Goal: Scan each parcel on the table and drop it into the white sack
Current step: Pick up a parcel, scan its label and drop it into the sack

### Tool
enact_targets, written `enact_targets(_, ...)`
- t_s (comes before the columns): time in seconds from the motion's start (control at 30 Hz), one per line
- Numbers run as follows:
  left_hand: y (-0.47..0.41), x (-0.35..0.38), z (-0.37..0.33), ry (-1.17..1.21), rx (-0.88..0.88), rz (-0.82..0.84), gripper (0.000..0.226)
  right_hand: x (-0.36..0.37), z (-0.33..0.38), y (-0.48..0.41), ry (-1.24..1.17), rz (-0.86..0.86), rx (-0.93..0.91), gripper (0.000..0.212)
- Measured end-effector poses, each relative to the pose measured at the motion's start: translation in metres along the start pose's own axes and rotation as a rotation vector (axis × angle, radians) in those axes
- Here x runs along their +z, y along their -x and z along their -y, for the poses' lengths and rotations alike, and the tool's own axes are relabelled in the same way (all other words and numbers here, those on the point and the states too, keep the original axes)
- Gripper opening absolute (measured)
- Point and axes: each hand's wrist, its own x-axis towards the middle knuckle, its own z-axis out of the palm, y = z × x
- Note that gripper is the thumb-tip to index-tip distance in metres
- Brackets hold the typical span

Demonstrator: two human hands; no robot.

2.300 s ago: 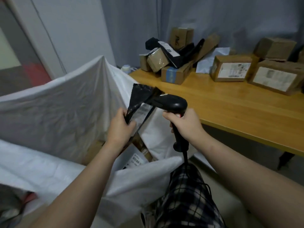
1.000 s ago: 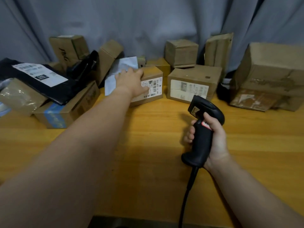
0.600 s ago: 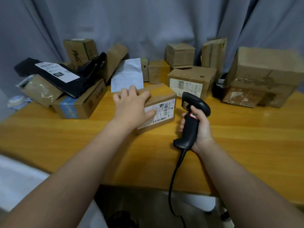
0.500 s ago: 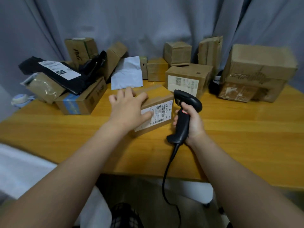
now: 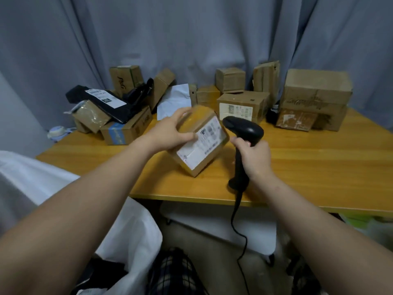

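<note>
The cardboard box (image 5: 200, 143) in hand is tilted on one corner above the front part of the table (image 5: 319, 162), its taped top glossy and its white printed label (image 5: 204, 143) turned up. The left hand (image 5: 170, 133) grips it from the top, fingers curled over the far edge and thumb on the label side. Just beside it, the right hand (image 5: 255, 158) is wrapped around the handle of a smooth black plastic scanner (image 5: 242, 128), whose head points at the label; whether it has read yet cannot be told. The drop into the crinkled white sack (image 5: 131, 226), low on the left, is not yet done. Judging by the pile at the back, much remains: a dozen or so brown boxes, a large creased box (image 5: 316, 92), a black plastic mailer (image 5: 106, 101) and a white envelope (image 5: 174, 101).
</note>
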Motion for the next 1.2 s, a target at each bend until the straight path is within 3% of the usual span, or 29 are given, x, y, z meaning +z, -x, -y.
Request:
enact_targets(0.1, 0.018, 0.012, 0.015, 0.519, -0.033, -0.144, 0.090, -0.004, 0.012, 0.008, 0.163, 0.076, -0.259, 0.024)
enact_targets(0.17, 0.032, 0.025, 0.022, 0.635, -0.063, -0.165, 0.094, -0.004, 0.017, 0.015, 0.250, 0.115, -0.365, 0.025)
enact_targets(0.27, 0.046, 0.040, 0.029, 0.656, -0.104, -0.207, 0.092, -0.002, 0.016, 0.027, 0.321, 0.139, -0.434, 0.037)
enact_targets(0.4, 0.053, 0.043, 0.032, 0.742, -0.145, -0.244, 0.088, -0.002, 0.008, 0.037, 0.309, 0.122, -0.360, 0.047)
enact_targets(0.8, 0.053, 0.045, 0.035, 0.755, -0.164, -0.244, 0.089, 0.004, 0.013, 0.048, 0.279, 0.199, -0.320, 0.028)
enact_targets(0.93, 0.053, 0.045, 0.037, 0.773, -0.183, -0.257, 0.090, 0.006, 0.013, 0.049, 0.281, 0.195, -0.279, 0.034)
enact_targets(1.2, 0.056, 0.047, 0.035, 0.779, -0.179, -0.261, 0.089, 0.009, 0.015, 0.050, 0.285, 0.194, -0.301, 0.023)
